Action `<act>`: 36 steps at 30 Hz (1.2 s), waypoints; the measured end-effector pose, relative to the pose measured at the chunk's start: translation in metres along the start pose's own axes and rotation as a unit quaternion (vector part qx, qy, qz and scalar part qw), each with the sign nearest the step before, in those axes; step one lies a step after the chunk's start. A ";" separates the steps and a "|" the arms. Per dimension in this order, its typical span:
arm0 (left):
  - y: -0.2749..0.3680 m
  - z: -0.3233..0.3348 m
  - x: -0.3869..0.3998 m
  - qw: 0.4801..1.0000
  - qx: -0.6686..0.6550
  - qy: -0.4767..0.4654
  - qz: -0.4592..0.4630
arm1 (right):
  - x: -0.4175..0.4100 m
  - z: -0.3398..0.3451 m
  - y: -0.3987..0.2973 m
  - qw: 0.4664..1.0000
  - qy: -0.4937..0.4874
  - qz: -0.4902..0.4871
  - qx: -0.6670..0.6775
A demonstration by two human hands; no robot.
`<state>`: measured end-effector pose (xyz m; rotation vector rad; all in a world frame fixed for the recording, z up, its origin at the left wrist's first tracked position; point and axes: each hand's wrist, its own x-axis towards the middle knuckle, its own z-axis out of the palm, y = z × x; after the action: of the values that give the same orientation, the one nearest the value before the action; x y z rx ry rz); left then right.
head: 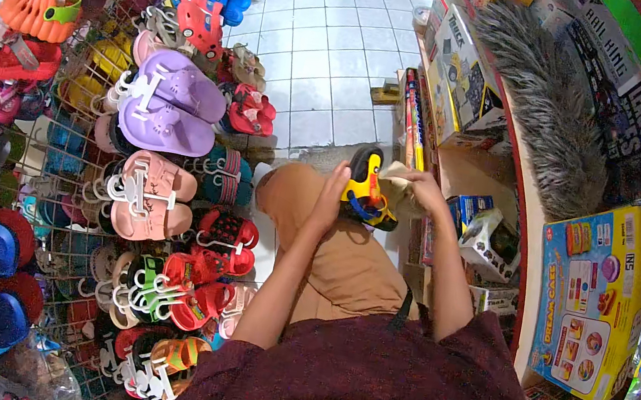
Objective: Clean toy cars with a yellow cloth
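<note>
My left hand [331, 197] grips a small pair of children's sandals [371, 178] by one side. They are yellow and black, with a blue strap on the lower part. My right hand [423, 188] is close to their right side, its fingers around a crumpled pale cloth [397, 172]. The cloth comes up to the sandals' edge; I cannot tell whether it touches them. Both hands are above my bent knee in tan trousers [347, 269].
A wire rack [69, 168] on the left is hung with sandals, among them a lilac pair [173, 103]. Boxed toys fill the shelf [527, 288] on the right, where a grey feather duster [543, 104] lies. White floor tiles [328, 47] stretch ahead.
</note>
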<state>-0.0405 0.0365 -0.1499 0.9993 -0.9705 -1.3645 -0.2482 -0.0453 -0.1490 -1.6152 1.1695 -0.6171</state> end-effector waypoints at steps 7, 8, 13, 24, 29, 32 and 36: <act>0.007 -0.003 0.002 0.990 -0.098 0.076 -0.070 | -0.017 0.003 -0.030 0.959 0.081 0.006 0.272; 0.013 -0.001 0.001 0.980 -0.158 0.076 -0.093 | -0.020 0.003 -0.045 0.952 0.080 -0.044 0.292; 0.012 -0.004 0.005 0.967 -0.227 0.004 -0.114 | -0.019 -0.007 -0.095 0.973 0.051 -0.200 0.108; 0.000 -0.005 0.008 0.984 -0.167 0.034 -0.051 | -0.011 0.027 -0.114 0.986 0.081 -0.082 0.123; 0.004 -0.002 0.005 0.985 -0.157 0.049 -0.051 | -0.022 0.008 -0.118 0.922 0.062 0.117 0.363; -0.004 -0.010 0.006 0.971 -0.216 0.048 -0.085 | -0.032 0.001 -0.111 0.947 0.037 0.130 0.291; -0.007 -0.012 0.008 0.972 -0.208 0.043 -0.100 | -0.033 0.005 -0.111 0.965 -0.026 0.154 0.212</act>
<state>-0.0309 0.0282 -0.1602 0.8416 -0.4949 -1.5961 -0.2143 -0.0103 -0.0433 -1.0566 1.1300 -0.5718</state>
